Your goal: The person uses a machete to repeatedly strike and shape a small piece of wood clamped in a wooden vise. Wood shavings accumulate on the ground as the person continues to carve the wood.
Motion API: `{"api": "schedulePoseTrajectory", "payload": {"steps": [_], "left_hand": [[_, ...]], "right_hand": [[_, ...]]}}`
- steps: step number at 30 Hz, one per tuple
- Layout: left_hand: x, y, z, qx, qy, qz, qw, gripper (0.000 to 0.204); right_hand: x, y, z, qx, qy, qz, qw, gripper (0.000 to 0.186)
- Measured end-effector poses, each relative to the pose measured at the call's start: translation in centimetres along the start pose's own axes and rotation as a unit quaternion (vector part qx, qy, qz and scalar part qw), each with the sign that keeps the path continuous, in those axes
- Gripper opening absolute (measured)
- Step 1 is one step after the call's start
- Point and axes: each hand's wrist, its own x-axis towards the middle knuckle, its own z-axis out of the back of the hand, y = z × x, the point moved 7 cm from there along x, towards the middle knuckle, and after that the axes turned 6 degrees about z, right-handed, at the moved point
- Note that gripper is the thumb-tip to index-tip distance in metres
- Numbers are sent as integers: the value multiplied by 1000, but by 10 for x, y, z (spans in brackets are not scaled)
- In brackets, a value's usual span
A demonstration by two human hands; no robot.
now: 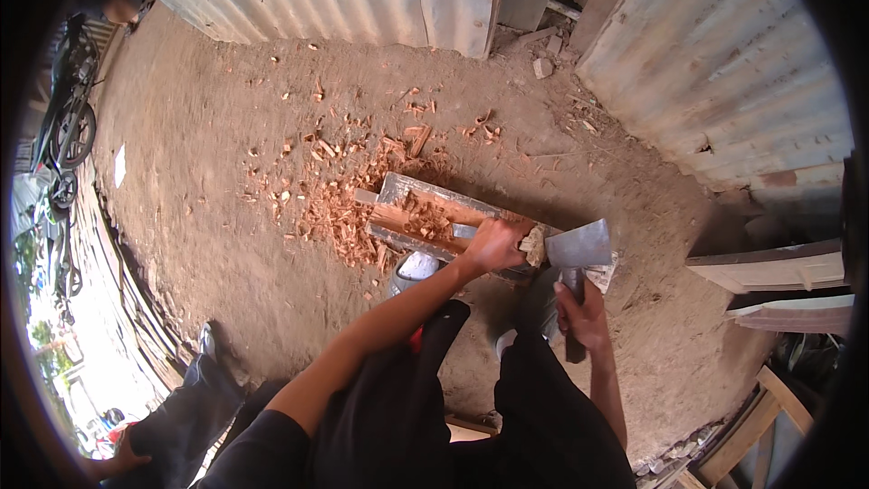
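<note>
The left hand [494,246] wraps a chisel [535,245], hiding most of its handle, its tip hard to make out; the right hand [584,315] grips a hatchet [581,245]; the hollowed wooden block [459,208], its right end partly covered, sits before the knees, shavings [348,226] alongside.

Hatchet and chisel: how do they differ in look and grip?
The hatchet has a broad grey metal head; the chisel shows a narrow metal blade. The hatchet's handle is dark; the chisel's butt end is pale and ragged. The right hand holds the hatchet, the left hand the chisel. Both have metal parts.
</note>
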Motion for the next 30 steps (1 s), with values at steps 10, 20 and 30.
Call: {"api": "schedulePoseTrajectory", "payload": {"steps": [10,20,30], "left_hand": [[1,4,-6,13,7,-8,1000,43],[-7,4,16,-23,-82,-14,996,46],[-5,6,15,-19,-66,0,998,49]], "right_hand": [[1,-10,-4,1,32,-24,999,24],[1,9,-13,25,-9,33,999,22],[6,19,-7,-30,23,16,999,23]]}}
